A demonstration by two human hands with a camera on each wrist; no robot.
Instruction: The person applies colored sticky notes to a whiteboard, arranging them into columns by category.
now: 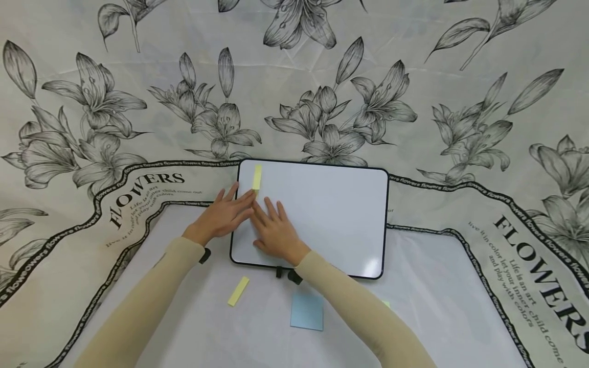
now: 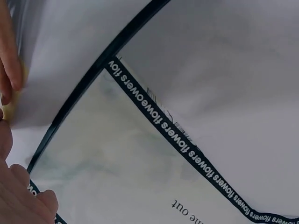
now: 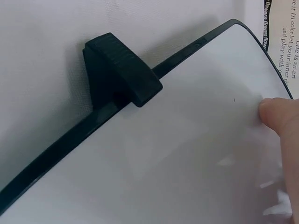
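So the yellow strip [image 1: 257, 176] sits at about 10 o'clock on the whiteboard [image 1: 331, 220], and its long axis runs nearly upright: top end just past 12, bottom end just past 6, right by the fingertips. It looks plain pale yellow, narrow, straight-sided, nothing visible on it. The board itself is glossy white with a thin black rim and rounded corners, long axis roughly 9 to 3, dipping a bit at the 3 end.

Left hand [image 1: 223, 217] comes in from 8 o'clock, fingers mostly straight, tips at the strip's bottom end. Right hand [image 1: 278, 235] comes from 5, fingers spread and straight over the board. Can't tell which fingertips actually touch the strip. Second strip [image 1: 238, 291] lies between 7 and 8 off the board, blue pad [image 1: 307, 313] at 6.
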